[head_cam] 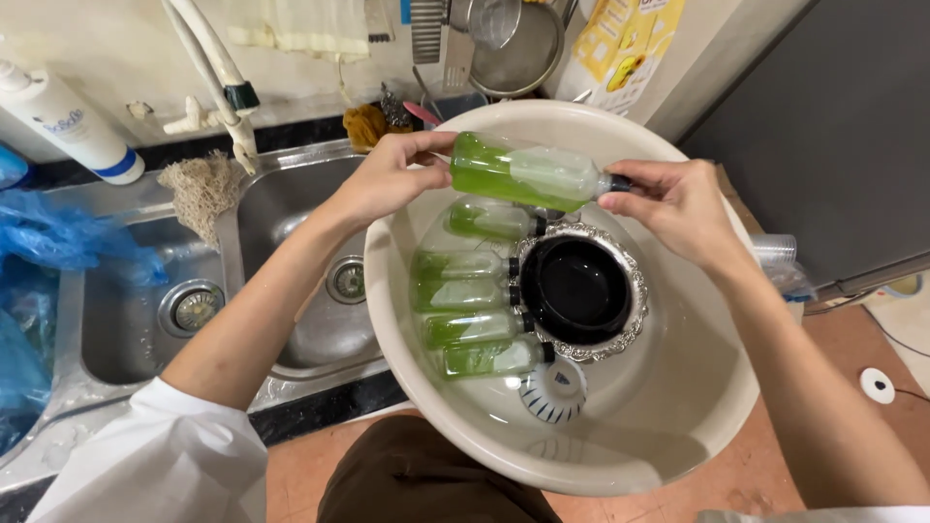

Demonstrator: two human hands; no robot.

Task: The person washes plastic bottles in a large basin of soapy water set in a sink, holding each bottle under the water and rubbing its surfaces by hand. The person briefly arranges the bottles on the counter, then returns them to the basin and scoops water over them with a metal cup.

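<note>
From the head camera, the left hand (387,179) grips the bottom end of a clear plastic bottle (528,174) of green liquid, fingers curled around its base. The right hand (673,203) pinches the bottle's dark cap end between thumb and fingertips. The bottle lies sideways in the air, held between both hands above the far side of a large cream basin (697,407). In the basin, five more green bottles (465,295) lie side by side in shallow water, their caps pointing at a black bowl (576,289) that sits on a silver tray with a fancy rim (635,324). A small striped cup (554,392) lies just in front of the tray. Left of the basin is a steel double sink (291,208), with a blue plastic bag (48,242) at the far left.
</note>
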